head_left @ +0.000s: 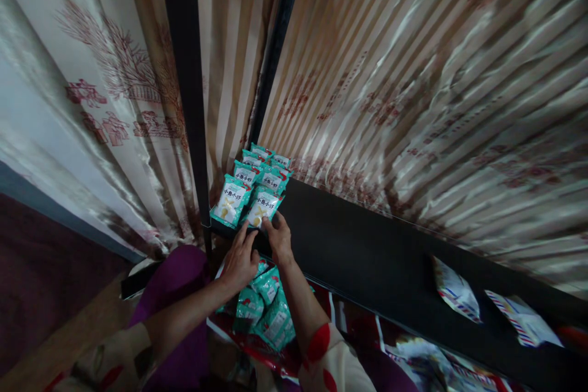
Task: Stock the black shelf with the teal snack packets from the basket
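Bags, green and white (233, 199), are standing in two rows on the black shelf (349, 229), and the front right bag (265, 201) is leaning back just past your fingertips. Your left hand (242, 258) is reaching to its bottom left corner with fingers a little apart, while your right hand (281, 240) is putting its thumb on the low front and a finger by the right edge, though you cannot tell if they are pinching. More green bags (276, 321) are lying below your hands.
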A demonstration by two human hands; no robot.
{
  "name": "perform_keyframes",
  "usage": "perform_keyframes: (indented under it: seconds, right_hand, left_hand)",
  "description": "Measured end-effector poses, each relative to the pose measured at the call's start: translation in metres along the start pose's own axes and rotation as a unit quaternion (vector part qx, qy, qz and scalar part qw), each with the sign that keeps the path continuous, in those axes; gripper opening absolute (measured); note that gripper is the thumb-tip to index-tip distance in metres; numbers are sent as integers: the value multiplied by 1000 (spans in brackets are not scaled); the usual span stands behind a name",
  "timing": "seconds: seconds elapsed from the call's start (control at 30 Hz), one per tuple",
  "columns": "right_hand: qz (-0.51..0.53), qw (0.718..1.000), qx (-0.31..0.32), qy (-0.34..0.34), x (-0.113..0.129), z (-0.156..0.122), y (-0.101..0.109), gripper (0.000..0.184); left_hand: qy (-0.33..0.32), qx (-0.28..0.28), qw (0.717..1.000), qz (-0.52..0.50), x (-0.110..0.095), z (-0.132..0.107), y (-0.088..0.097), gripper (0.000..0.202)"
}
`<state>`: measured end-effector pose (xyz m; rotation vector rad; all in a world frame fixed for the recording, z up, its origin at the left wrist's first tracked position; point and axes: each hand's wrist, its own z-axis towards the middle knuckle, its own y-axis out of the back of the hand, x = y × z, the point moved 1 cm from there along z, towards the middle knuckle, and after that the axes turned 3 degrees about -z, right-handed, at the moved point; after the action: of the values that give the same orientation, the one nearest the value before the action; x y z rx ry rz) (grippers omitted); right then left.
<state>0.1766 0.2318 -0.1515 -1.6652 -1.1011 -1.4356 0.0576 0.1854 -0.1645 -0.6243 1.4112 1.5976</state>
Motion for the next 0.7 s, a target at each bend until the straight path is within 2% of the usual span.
perform_keyframes:
  seconds: [0.17, 0.4, 0.7]
  right_hand:
    - [-18, 1000, 16, 12, -3, 5, 0, 55]
    - [-80, 996, -3, 31, -11, 15, 3, 47]
    - [-132, 990, -28, 30, -13, 15, 3, 42]
  left_hand:
    - [8, 7, 1000, -7, 0, 4, 1, 49]
    - [16, 16, 1000, 7, 1, 7, 2, 46]
    - [0, 20, 999, 38, 5, 8, 2, 42]
